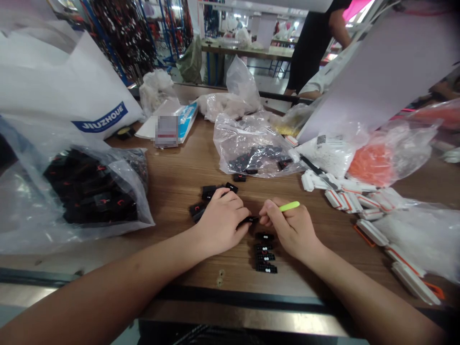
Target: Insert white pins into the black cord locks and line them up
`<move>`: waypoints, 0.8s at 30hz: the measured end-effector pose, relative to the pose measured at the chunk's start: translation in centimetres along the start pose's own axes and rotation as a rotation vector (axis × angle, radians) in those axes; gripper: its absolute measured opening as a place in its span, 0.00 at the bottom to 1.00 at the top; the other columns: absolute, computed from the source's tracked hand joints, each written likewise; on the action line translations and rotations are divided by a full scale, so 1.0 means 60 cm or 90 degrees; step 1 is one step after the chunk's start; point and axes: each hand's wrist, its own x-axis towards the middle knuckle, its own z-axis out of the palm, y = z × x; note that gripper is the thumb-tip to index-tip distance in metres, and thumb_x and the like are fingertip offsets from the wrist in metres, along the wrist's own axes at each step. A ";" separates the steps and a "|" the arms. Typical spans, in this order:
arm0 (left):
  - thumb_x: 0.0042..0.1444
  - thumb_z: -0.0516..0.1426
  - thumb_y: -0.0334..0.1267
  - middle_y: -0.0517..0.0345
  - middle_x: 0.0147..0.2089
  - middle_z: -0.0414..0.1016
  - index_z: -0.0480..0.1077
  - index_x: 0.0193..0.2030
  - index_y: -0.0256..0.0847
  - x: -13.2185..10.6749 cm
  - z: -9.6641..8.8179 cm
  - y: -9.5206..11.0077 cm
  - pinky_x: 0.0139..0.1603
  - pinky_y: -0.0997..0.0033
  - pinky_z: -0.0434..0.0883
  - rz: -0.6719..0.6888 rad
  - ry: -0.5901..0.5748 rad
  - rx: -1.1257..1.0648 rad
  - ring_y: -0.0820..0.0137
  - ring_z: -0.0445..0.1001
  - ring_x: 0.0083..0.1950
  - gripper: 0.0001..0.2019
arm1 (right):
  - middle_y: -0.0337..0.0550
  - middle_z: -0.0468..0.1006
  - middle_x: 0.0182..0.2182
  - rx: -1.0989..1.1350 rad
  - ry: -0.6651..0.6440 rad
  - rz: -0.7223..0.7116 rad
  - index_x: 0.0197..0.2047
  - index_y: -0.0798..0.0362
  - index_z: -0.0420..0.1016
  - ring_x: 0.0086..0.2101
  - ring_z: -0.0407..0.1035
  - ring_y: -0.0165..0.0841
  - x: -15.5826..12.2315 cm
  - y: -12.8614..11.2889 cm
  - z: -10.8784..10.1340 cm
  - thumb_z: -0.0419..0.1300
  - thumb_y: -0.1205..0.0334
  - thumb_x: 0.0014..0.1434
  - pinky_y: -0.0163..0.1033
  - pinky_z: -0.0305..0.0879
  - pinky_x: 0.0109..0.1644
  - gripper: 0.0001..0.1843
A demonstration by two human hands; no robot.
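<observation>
left hand [223, 221] is curled, pinching a black block [251, 219] between the hands. right hand [292, 229] pinches a green tool [289, 206] pointed at it. left bag [145, 213] is stuffed with black blocks, middle bag [230, 135] has some too, right bag [409, 146] holds orange stuff.

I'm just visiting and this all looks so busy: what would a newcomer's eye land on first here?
Probably the bright yellow-green tool in the right hand, near the middle, beside the small black part at the left hand's fingers. Next, perhaps, the clear bag with vivid orange contents at the right, and the big white bag with its blue label at the upper left.
</observation>
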 end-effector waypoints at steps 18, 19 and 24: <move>0.52 0.59 0.34 0.47 0.55 0.72 0.76 0.44 0.38 -0.004 -0.025 0.010 0.61 0.46 0.56 -0.049 0.064 0.104 0.53 0.66 0.55 0.12 | 0.40 0.76 0.21 -0.096 0.066 -0.011 0.27 0.53 0.75 0.24 0.71 0.31 0.013 0.001 -0.041 0.51 0.52 0.68 0.36 0.65 0.30 0.22; 0.53 0.59 0.36 0.48 0.55 0.72 0.76 0.44 0.39 -0.005 -0.026 0.014 0.62 0.46 0.55 -0.022 0.065 0.078 0.54 0.67 0.55 0.12 | 0.40 0.76 0.21 -0.132 0.036 -0.009 0.26 0.53 0.74 0.23 0.70 0.31 0.015 -0.001 -0.047 0.50 0.53 0.68 0.36 0.65 0.30 0.22; 0.55 0.60 0.37 0.56 0.46 0.76 0.76 0.41 0.42 -0.007 -0.021 0.024 0.64 0.48 0.53 0.091 0.033 -0.032 0.59 0.68 0.53 0.08 | 0.38 0.71 0.15 -0.251 -0.108 -0.002 0.20 0.51 0.72 0.18 0.64 0.29 0.018 -0.018 -0.070 0.51 0.53 0.67 0.36 0.59 0.25 0.25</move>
